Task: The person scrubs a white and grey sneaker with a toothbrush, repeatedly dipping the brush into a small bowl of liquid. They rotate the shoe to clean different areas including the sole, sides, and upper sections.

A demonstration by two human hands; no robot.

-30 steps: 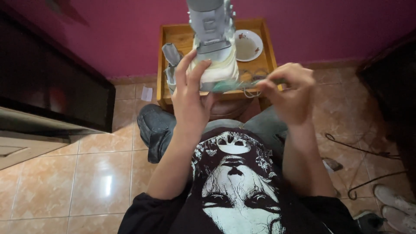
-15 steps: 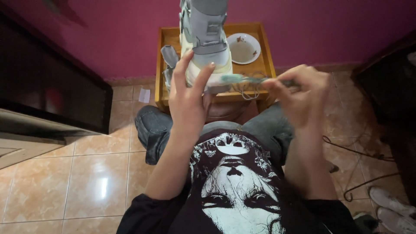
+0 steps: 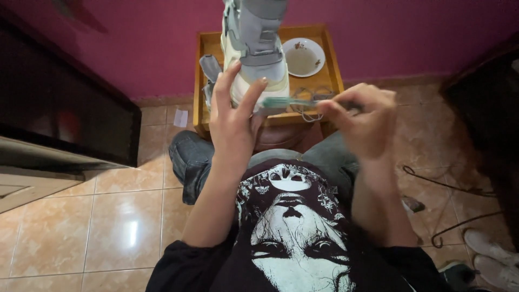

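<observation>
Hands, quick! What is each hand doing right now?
Left hand: fingers spread, holding the grey and cream shoe up by its sole.
Right hand: closed on a green-handled brush that touches the shoe's sole.

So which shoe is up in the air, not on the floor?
The tall grey and cream shoe, held up by the left hand over the wooden table. The white shoes lie on the tiled floor at the right.

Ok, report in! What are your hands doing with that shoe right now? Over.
Left hand gripping grey-and-cream shoe, held up. Right hand holding green toothbrush against its sole edge. Wooden table with bowl behind, nothing blocking.
</observation>
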